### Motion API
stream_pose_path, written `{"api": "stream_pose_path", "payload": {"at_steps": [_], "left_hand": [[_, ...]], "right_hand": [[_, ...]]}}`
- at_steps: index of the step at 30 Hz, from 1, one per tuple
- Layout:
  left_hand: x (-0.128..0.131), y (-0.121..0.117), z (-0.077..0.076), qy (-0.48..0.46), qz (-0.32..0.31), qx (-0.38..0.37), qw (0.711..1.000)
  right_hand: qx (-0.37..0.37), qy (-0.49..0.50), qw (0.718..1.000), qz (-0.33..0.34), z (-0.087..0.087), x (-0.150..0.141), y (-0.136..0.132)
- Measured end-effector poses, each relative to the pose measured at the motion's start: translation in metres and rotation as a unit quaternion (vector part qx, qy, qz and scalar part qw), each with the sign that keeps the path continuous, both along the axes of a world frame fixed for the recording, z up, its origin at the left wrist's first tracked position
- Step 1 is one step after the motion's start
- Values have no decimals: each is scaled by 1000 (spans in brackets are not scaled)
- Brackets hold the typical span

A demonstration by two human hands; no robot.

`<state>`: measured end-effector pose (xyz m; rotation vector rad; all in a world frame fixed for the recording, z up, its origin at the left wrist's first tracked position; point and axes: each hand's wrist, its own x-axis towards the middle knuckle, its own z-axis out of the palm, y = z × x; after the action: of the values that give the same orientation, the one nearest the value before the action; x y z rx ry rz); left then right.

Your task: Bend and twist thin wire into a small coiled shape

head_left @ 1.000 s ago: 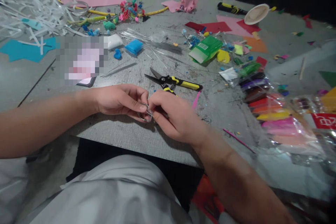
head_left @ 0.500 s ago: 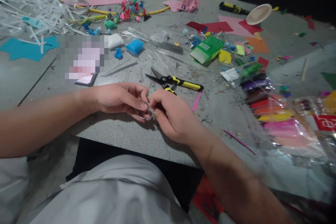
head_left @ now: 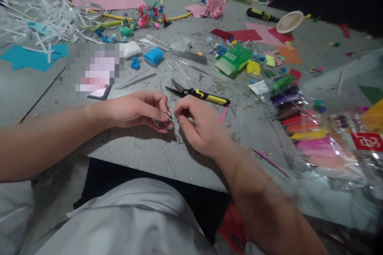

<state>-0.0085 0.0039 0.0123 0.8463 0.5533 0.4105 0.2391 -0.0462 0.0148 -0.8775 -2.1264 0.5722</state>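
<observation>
My left hand (head_left: 137, 108) pinches a small ring of thin silvery wire (head_left: 168, 124) between thumb and fingers, just above the table's near edge. Close to the ring's right side is my right hand (head_left: 200, 126), its thumb and forefinger drawn together; anything between them is too small to make out. A narrow gap shows between its fingertips and the ring. Behind my right hand lie black-and-yellow cutters (head_left: 206, 96) with their blades apart, partly covered by that hand. Two thin metal rods (head_left: 136, 81) rest beyond my left hand.
A blurred-out phone (head_left: 100, 67) lies at left, near blue (head_left: 153, 55) and white (head_left: 131, 49) packets. Straight wires (head_left: 179, 50) are bundled behind. Colourful clay packs (head_left: 317, 143) fill the right side. A pink stick (head_left: 271, 162) lies near the front edge; white paper strips (head_left: 60, 20) heap at far left.
My right fingers have moved off the wire ring, leaving a small gap. The ring has tilted a little in my left hand, which still holds it. The view has shifted slightly.
</observation>
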Motion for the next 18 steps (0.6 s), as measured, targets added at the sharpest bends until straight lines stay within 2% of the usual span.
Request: {"api": "stream_pose_path", "payload": {"at_steps": [3, 7, 12, 18], "left_hand": [[3, -1, 0, -8, 58, 42, 997], [4, -2, 0, 20, 79, 119, 990], [4, -2, 0, 65, 106, 209, 970], [10, -6, 3, 97, 168, 254, 948]], "right_hand": [[33, 15, 999, -13, 1, 4, 0], [72, -15, 997, 5, -4, 1, -2], [79, -1, 995, -66, -13, -3, 0], [124, 18, 983, -133, -16, -9, -3]]}}
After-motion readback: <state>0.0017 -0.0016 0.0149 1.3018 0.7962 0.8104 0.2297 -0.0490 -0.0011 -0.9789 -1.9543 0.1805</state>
